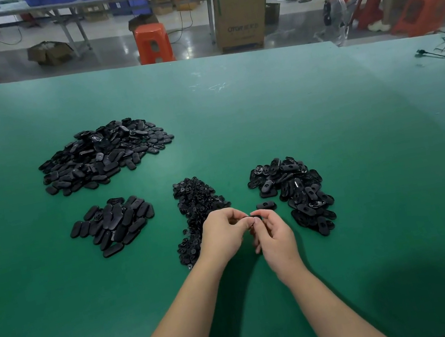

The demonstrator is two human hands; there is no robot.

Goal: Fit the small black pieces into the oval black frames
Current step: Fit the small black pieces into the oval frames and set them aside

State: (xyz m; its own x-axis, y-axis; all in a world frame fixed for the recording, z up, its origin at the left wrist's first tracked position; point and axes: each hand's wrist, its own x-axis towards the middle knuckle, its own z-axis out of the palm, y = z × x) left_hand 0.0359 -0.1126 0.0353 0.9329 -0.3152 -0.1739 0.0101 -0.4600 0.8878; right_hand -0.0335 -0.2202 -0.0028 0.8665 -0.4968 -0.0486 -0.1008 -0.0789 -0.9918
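Head cam is looking down at a big green table (pixel 266 119) that's carrying four black heaps: finished-looking ovals far left (pixel 105 153), a smaller stack (pixel 112 226) below it, tiny pieces (pixel 194 200) in the middle, open frames (pixel 293 191) on the right. Left hand (pixel 222 235) and right hand (pixel 275 236) are meeting over the table, both pinching one oval frame (pixel 255 216) between fingertips. One lone frame (pixel 266 205) is lying just beyond them.

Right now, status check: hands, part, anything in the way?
Both hands, left and right, pinch one oval frame above the table. Small pieces lie just left. Nothing in the way.
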